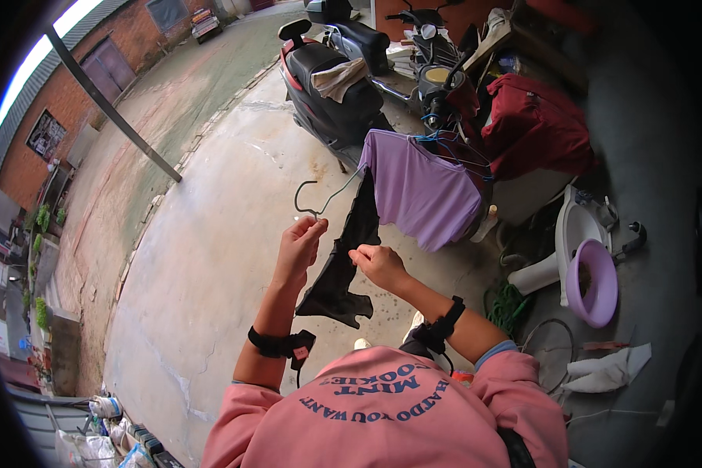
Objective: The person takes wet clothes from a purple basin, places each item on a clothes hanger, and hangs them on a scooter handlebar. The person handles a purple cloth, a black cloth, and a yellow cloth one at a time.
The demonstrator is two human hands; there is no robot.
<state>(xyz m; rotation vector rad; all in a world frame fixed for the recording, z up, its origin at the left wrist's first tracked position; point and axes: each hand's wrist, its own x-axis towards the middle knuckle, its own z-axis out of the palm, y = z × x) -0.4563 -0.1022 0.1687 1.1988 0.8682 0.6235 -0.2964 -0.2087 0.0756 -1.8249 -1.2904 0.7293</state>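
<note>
My left hand (298, 248) grips a wire clothes hanger (334, 193) just below its dark hook, which points up and curls over. From the hanger hangs a black garment (340, 281), its lower end spread towards the floor. At the garment's edge, my right hand (381, 266) has thumb and fingers pinched together on the black cloth. Just beyond, a light purple shirt (421, 187) is draped by the scooter's front. Several blue wire hangers (453, 146) cluster above that shirt.
Parked ahead are a black-and-red scooter (333, 88) and another two-wheeler under a dark red cover (532, 126). To the right are a white pedestal washbasin (567, 251), a purple plastic basin (605, 286) and a green rope coil (506, 310). A metal post (114, 108) rises at left.
</note>
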